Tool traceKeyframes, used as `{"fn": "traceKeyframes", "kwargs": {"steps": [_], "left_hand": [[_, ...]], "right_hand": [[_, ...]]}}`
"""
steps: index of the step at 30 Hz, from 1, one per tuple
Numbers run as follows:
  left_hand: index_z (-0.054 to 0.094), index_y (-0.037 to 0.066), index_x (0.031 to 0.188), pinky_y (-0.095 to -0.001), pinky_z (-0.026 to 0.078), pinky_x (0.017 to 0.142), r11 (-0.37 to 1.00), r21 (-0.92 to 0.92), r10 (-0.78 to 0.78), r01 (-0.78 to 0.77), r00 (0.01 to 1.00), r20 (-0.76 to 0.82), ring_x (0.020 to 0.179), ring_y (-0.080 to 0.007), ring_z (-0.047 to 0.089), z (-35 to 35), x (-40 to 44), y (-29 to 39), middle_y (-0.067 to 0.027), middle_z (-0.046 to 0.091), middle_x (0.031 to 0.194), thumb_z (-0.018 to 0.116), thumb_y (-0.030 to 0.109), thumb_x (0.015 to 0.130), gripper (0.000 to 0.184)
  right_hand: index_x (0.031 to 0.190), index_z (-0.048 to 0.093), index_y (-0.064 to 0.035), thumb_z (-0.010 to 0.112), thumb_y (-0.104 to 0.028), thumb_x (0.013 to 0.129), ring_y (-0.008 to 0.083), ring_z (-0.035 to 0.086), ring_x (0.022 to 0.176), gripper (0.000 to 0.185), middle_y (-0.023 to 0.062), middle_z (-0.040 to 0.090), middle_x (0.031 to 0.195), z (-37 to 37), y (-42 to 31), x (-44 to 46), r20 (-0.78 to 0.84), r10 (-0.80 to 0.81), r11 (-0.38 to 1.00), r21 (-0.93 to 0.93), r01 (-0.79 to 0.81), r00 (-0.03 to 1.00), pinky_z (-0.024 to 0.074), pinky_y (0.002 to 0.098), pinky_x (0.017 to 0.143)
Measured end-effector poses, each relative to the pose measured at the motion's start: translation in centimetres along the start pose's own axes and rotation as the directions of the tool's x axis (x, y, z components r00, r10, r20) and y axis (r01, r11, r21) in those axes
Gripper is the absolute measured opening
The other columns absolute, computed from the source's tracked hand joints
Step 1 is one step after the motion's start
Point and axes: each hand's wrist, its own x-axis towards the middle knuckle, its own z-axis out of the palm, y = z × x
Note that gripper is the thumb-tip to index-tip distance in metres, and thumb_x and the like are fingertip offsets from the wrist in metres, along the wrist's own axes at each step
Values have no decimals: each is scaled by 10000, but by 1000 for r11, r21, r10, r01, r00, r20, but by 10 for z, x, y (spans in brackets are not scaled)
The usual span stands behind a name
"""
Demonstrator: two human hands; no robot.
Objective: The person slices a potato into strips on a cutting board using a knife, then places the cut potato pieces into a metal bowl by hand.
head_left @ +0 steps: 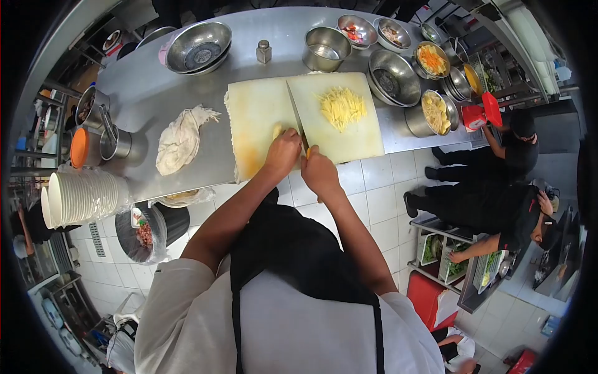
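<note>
Viewed remotely by me: right hand (320, 172), fingers closed round a long steel knife (295, 107); left hand (284, 149), fingers against a small pale-yellow piece (276, 131), on the rectangular white cutting board (255, 106), steel bench's (140, 93) near edge. Hazard: nicked fingertips, should the piece roll beside the blade. Lettering: none legible.

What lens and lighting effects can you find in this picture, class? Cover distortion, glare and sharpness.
Head view: strong fisheye distortion, black corners, the steel table bowed along its far edge; head view: soft glare on the bare metal, glints on the plastic wrap; head view: cutting board and knife fairly crisp, small details near the rim hard to make out.
</note>
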Motion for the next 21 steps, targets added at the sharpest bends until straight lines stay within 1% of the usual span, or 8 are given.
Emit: {"fn": "traceKeyframes", "kwargs": {"steps": [4,6,7,9,12,15,18,21], "left_hand": [[709,0,830,-443,571,860,999,17,29,-29,999,-33,965,-353,657,-1,-3,0,-157,658,972,683,7,834,28],[716,2,839,-436,570,869,999,42,8,-9,1000,30,978,-347,657,-3,-5,0,-157,664,985,686,0,821,35],[720,2,843,-433,570,873,998,59,-3,0,999,55,985,-345,657,-5,-3,0,-156,668,992,687,-3,814,44],[715,4,836,-429,569,881,998,40,45,-46,999,25,987,-346,659,-7,-6,0,-156,667,990,685,-3,805,44],[727,-1,856,-435,570,869,997,47,55,-56,998,34,962,-352,669,-10,-3,-4,-151,685,974,685,-4,822,53],[732,-2,862,-439,573,849,997,56,48,-50,998,35,938,-352,674,-8,-3,-5,-147,688,954,684,-4,831,58],[725,4,846,-440,575,832,997,66,40,-44,997,60,926,-346,674,-7,-3,-6,-142,673,928,685,1,825,46],[710,12,820,-441,574,819,994,92,50,-59,994,98,915,-342,674,-11,3,-5,-136,654,900,688,10,815,23]], "right_hand": [[1079,507,47,582,-220,1021,485,717,790,284,303,705,811,3,0,-9,-17,11,1000,17,-11,1000,579,566,702],[1081,507,44,597,-217,1011,504,703,807,285,307,702,831,12,-1,1,-40,40,997,73,-37,998,565,589,729],[1080,509,46,592,-217,1013,497,709,798,283,304,703,822,11,1,6,-41,19,998,62,-16,999,570,583,720],[1076,514,50,583,-216,1018,482,720,780,281,298,705,804,5,1,10,-46,-19,999,44,21,999,579,573,701],[1078,514,49,583,-212,1014,488,718,786,277,296,705,809,-4,-5,-2,4,24,1000,7,-24,1000,576,578,709],[1074,519,49,599,-211,1000,501,707,807,282,315,701,833,14,-3,2,-26,68,997,45,-66,997,565,593,732],[1092,515,41,586,-221,1011,480,724,790,283,291,711,813,12,0,12,-47,-3,1000,31,4,999,582,568,710],[1094,513,41,580,-225,1013,475,726,790,286,286,713,812,-2,-5,2,-1,13,1000,-11,-13,1000,582,567,703]]}}
